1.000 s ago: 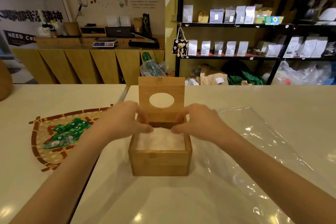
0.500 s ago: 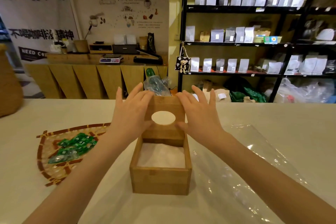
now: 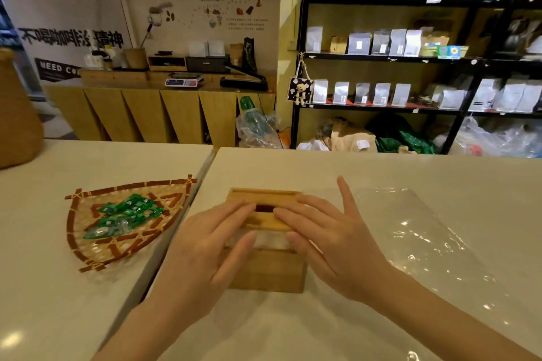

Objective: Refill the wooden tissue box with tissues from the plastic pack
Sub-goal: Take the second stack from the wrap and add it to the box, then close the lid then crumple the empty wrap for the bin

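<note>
The wooden tissue box (image 3: pixel 268 271) stands on the white counter in front of me. Its hinged lid (image 3: pixel 264 221) is tipped down to nearly flat, with a narrow gap at the front where white tissues (image 3: pixel 271 240) show. My left hand (image 3: pixel 205 252) lies flat on the lid's left side, fingers spread. My right hand (image 3: pixel 331 240) lies flat on its right side, fingers spread too. The empty clear plastic pack (image 3: pixel 416 243) lies flat on the counter to the right of the box, under my right forearm.
A woven bamboo tray (image 3: pixel 88 249) with several green sachets (image 3: pixel 126 214) sits to the left, across a seam between two counters. A brown woven basket (image 3: pixel 14 114) stands at the far left edge. Shelves and a wooden sideboard are behind the counter.
The lid stood upright a second ago; both hands left the tissues, took the lid from behind and pushed it down toward me until almost flat. The camera tilted up.
</note>
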Motion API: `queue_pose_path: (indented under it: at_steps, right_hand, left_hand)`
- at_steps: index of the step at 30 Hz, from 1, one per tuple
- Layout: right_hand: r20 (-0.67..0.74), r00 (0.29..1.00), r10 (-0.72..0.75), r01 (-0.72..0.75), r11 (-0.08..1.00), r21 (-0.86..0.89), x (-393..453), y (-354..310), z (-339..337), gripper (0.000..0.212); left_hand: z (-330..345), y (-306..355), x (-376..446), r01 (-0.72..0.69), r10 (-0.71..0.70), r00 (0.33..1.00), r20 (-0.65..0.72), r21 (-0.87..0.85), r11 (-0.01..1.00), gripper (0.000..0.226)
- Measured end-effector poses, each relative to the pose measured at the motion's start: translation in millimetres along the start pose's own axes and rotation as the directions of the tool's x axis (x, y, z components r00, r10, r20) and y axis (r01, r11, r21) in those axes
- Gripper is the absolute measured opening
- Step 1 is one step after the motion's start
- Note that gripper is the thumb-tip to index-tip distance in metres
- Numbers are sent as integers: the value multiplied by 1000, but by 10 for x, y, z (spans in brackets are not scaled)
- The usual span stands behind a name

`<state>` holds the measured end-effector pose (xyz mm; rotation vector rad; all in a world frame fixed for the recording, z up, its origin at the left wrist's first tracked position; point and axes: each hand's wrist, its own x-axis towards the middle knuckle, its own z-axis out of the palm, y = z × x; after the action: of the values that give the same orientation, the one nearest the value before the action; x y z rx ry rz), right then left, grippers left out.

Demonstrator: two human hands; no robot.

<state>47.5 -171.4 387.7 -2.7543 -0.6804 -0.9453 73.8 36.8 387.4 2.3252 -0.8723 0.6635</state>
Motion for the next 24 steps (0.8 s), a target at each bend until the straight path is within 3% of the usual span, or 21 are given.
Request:
queue_pose_path:
  at_steps: [5,15,18,21,24]
  right_hand:
    - [103,995,-7,9,1000,-16,-145,-52,97,46]
    - [228,970,86,-105,992,73,-245,-103,127,51]
    - [259,953,159,-208,963,171,-339,10,6,62]
    - [257,911,323,-372,913,169,-523,244,-208,72]
    - [259,819,512,-558,816,152,-758,521,-446,57]
  left_hand:
    - [91,-66,-149,-40,33,995,95,71,997,51]
    - [167,-25,-174,-88,83,996,43,128,988,47]
    - [202,263,-144,-186,183,982,47,76,980,45]
    - [310,634,-106,-207,211,961,179,-42,978,46]
    - [518,913,-64,-209,202,921,333,-13,978,49]
